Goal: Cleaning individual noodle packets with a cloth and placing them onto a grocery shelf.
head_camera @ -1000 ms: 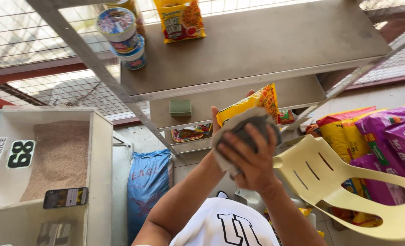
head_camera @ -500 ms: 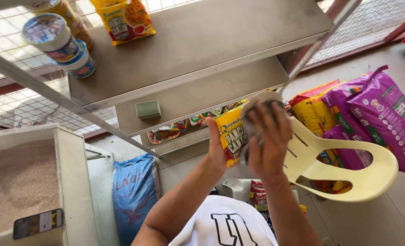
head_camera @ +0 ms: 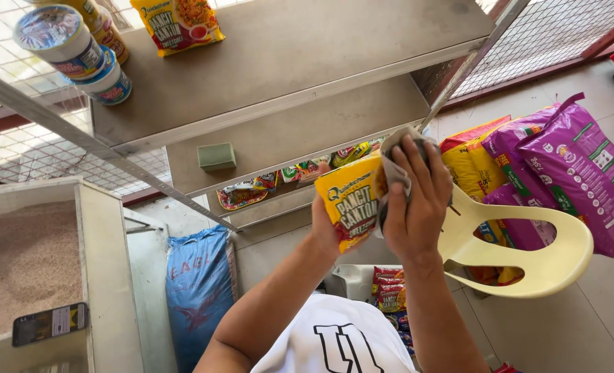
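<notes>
- Up front, the left hand (head_camera: pixel 325 228) grips a yellow noodle packet (head_camera: pixel 352 207) by its left edge, fingers curled behind it and mostly hidden, so how tightly they close cannot be told beyond the packet being held upright in the air.
- The right hand (head_camera: pixel 417 207) lies flat and fairly spread, fingers (head_camera: pixel 417 166) extended, pressing a grey cloth (head_camera: pixel 396 176) against the right side of the packet's face.
- The cloth is bunched under the palm and sticks out above the fingertips.
- Packet and both hands sit just in front of the lower edge of a grey metal shelf unit (head_camera: pixel 300 145), near a slanted upright post (head_camera: pixel 469 69).
- On the middle shelf a green block (head_camera: pixel 217 157) lies alone, with bare surface to its right.
- The top shelf carries another yellow noodle packet (head_camera: pixel 178 23) and stacked cup containers (head_camera: pixel 72 52) at its left end; the rest of that board is open.
- More small packets (head_camera: pixel 289 178) line the lowest shelf behind the hands.
- To the right, a pale yellow plastic chair (head_camera: pixel 528 255) holds purple sacks (head_camera: pixel 569 166) and a yellow sack (head_camera: pixel 474 166), close beside the right wrist.
- Left of the arms stand a blue sack (head_camera: pixel 196 290) and a white bin of grain (head_camera: pixel 31 262).
- Tiled floor (head_camera: pixel 597 311) to the lower right is open.
</notes>
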